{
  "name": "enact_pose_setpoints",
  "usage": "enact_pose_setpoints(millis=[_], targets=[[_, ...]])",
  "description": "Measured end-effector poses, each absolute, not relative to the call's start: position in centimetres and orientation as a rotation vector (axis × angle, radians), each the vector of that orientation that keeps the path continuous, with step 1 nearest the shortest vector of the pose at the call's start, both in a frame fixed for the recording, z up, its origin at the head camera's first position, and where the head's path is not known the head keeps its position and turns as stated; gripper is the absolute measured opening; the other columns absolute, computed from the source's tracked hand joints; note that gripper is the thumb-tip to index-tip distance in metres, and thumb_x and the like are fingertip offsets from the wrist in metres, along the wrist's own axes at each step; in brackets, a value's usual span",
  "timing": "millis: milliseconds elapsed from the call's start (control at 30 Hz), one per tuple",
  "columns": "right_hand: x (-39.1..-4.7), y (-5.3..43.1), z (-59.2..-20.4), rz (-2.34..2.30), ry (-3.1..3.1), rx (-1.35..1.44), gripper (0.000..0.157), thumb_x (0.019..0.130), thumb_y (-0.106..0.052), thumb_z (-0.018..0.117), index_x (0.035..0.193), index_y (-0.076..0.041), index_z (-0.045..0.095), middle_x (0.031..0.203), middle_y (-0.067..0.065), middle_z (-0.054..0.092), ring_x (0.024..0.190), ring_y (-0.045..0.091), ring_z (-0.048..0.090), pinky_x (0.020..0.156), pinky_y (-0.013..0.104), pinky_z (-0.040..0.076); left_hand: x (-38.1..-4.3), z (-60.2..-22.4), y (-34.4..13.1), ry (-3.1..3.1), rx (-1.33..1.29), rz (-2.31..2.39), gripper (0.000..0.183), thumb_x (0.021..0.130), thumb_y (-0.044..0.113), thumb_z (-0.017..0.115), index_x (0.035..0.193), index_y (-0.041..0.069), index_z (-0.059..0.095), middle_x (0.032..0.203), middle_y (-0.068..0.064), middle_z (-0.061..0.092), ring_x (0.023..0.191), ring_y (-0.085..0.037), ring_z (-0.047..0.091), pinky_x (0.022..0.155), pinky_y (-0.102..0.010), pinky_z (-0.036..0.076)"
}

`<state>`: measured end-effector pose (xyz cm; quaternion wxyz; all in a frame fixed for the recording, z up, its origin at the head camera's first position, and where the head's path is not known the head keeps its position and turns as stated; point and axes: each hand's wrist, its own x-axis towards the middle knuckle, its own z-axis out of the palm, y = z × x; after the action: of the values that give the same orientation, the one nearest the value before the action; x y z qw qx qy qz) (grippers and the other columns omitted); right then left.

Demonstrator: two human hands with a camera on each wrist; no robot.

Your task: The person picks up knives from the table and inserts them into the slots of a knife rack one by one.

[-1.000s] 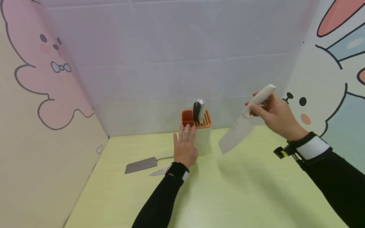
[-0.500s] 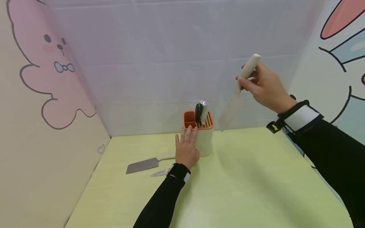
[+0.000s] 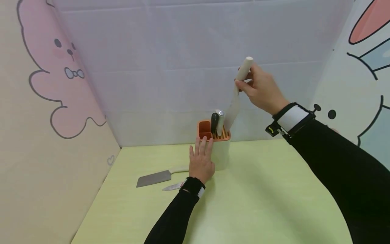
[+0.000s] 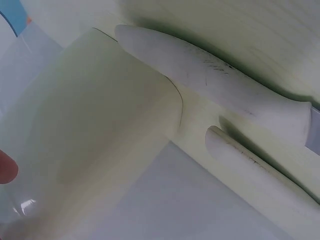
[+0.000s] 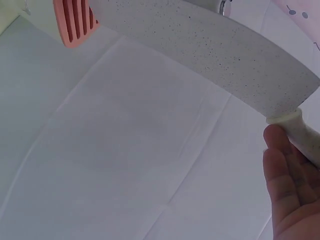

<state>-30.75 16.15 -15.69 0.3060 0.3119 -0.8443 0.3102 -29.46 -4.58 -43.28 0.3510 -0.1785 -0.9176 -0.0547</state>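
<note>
By its pale handle, my right hand grips a kitchen knife with a broad speckled blade. The blade points down, its lower end right at the slotted side of a white knife block with an orange top. In the right wrist view the blade overlaps the edge of the orange slots. My left hand rests with straight fingers against the block's front, fingertips near its rim. A black handle and a pale handle with a silver end stand up from the block.
Left of the block, a cleaver lies on the yellow-green table. A smaller knife lies nearer, partly hidden by my left wrist. Both pale handles, the larger and smaller, show beside the block. A white-covered wall stands behind.
My right hand has carried the knife up and leftward from the right side to over the block, turning the blade steeper. The left hand has stayed against the block.
</note>
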Motion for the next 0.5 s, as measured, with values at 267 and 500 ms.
enact_pose_setpoints(millis=[267, 500], targets=[[-31.7, 15.1, -15.6, 0.81, -2.27, 0.788, 0.036, 0.091, -0.026, 0.054, 0.118, -0.006, 0.044, 0.107, 0.011, 0.06, 0.094, 0.022, 0.064, 0.08, 0.04, 0.053, -29.2, -43.2, -3.9, -2.38, -0.463, -0.136, 0.091, 0.073, 0.014, 0.058, 0.15, 0.016, 0.01, 0.152, -0.01, 0.018, 0.141, -0.03, -0.001, 0.107, -0.058, 0.02], [-32.1, 14.7, -16.0, 0.787, -2.305, 0.759, 0.037, 0.091, -0.028, 0.054, 0.118, -0.005, 0.043, 0.108, 0.014, 0.062, 0.091, 0.025, 0.065, 0.08, 0.044, 0.053, -29.3, -43.3, -3.7, -2.37, -0.46, -0.115, 0.089, 0.075, 0.015, 0.057, 0.15, 0.016, 0.01, 0.152, -0.011, 0.019, 0.141, -0.031, 0.002, 0.106, -0.058, 0.022]])
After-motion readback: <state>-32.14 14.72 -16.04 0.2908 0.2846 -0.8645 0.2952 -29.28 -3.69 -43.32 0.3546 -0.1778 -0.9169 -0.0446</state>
